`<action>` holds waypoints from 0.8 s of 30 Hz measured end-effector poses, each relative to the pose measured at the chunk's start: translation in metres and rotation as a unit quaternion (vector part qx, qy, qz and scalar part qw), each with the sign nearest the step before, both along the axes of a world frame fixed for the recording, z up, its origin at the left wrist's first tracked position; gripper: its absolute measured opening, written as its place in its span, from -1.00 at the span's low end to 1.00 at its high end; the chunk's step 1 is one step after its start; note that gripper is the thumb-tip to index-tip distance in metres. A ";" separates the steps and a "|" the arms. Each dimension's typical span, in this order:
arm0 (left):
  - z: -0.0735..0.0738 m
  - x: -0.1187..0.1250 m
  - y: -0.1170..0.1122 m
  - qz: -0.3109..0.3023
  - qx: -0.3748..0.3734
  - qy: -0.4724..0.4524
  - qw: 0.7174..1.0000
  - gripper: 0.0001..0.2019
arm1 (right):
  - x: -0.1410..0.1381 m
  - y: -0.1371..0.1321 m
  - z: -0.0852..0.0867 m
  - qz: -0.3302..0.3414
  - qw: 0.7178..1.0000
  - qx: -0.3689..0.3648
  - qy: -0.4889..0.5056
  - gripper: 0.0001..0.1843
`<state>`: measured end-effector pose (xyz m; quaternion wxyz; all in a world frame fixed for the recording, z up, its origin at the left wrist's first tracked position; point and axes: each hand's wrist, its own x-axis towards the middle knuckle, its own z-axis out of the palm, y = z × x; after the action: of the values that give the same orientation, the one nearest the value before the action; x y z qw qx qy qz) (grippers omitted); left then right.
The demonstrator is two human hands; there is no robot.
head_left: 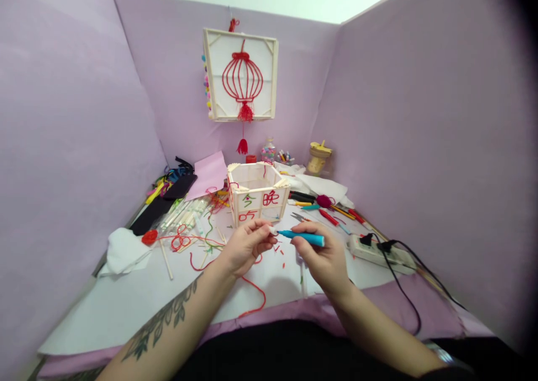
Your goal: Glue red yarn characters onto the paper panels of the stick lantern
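Observation:
My right hand (321, 258) is closed around a blue marker (309, 238), its narrow tip pointing left. The fingertips of my left hand (250, 246) pinch a small white piece (273, 230), too small to name, right at the marker's tip. Just beyond both hands stands an open box-like lantern frame (275, 207) with pale stick edges and white panels. Its front panels carry characters in green and red yarn.
A finished-looking lantern (256, 98) hangs on the back wall. Red yarn (180, 239) and sticks lie left, beside a white cloth (124, 252). Scissors (299, 217), a red marker (328, 217) and a power strip (382, 255) with black cables lie right.

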<state>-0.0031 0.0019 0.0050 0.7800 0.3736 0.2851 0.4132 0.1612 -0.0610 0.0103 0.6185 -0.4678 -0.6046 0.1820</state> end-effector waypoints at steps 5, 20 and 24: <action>0.001 0.000 -0.002 -0.009 0.010 0.006 1.000 -0.56 | -0.001 0.002 -0.004 0.013 1.000 -0.001 -0.013 -0.89; -0.004 -0.002 -0.003 -0.011 0.069 0.051 0.996 -0.57 | -0.004 0.004 -0.012 0.080 0.994 -0.021 0.064 -0.85; -0.004 -0.001 -0.004 -0.001 0.076 0.067 0.995 -0.59 | -0.012 0.005 -0.021 0.097 0.990 -0.028 0.101 -0.84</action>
<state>-0.0045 -0.0017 0.0009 0.7291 0.4587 0.3038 0.4070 0.1494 -0.0556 -0.0102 0.6422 -0.4038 -0.5763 0.3040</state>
